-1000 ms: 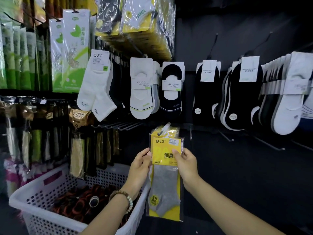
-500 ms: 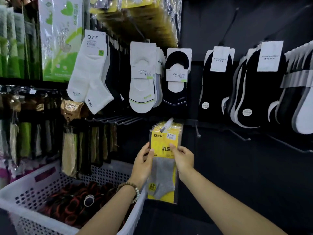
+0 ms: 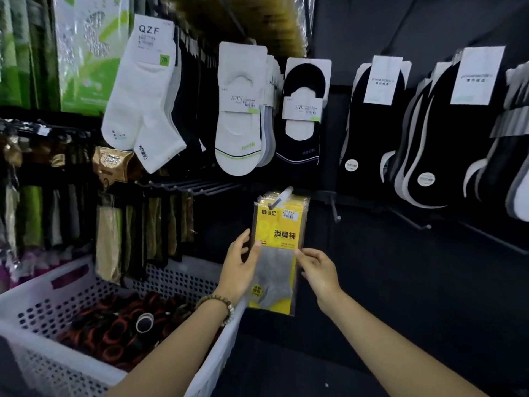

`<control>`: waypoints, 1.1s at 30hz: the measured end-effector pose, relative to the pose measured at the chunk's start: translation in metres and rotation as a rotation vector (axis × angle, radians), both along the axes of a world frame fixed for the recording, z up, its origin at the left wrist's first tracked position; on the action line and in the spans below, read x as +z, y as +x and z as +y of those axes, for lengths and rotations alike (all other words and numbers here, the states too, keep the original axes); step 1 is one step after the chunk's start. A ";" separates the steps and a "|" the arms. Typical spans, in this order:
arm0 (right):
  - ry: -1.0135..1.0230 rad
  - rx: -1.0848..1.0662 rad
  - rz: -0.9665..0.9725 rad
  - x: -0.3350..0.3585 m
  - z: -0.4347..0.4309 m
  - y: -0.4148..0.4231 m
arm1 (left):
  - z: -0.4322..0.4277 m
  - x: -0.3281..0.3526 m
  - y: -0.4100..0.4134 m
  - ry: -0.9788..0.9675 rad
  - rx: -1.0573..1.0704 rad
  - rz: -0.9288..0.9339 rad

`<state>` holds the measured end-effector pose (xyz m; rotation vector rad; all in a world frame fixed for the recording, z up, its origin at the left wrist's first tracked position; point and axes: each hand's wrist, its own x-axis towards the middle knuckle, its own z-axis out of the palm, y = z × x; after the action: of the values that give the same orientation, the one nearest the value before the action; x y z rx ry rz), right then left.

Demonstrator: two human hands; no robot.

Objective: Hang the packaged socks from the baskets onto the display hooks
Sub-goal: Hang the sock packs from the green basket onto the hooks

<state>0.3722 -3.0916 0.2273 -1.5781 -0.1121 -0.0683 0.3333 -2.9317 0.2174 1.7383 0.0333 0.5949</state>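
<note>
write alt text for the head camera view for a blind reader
The left hand and right hand touch the side edges of a yellow pack of grey socks hanging on a display hook. Rows of white socks and black socks hang above; a white basket stands lower left.
</note>
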 end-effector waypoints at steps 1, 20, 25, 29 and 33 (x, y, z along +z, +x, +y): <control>-0.032 0.023 -0.017 -0.002 -0.007 -0.008 | 0.000 -0.003 -0.009 0.015 0.001 0.010; -0.554 0.015 0.451 -0.263 -0.240 -0.226 | -0.136 -0.232 -0.216 0.152 -0.229 0.623; -0.633 0.011 0.610 -0.322 -0.279 -0.255 | -0.157 -0.298 -0.247 0.178 -0.239 0.916; -0.630 0.095 0.632 -0.341 -0.286 -0.254 | -0.164 -0.333 -0.255 0.121 -0.232 1.120; -0.649 0.105 0.630 -0.353 -0.279 -0.249 | -0.168 -0.354 -0.252 0.117 -0.252 1.209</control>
<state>0.1231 -3.3708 -0.1253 -2.1600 0.3067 0.5989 0.0815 -3.0994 -0.1365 1.9385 0.6173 -0.7034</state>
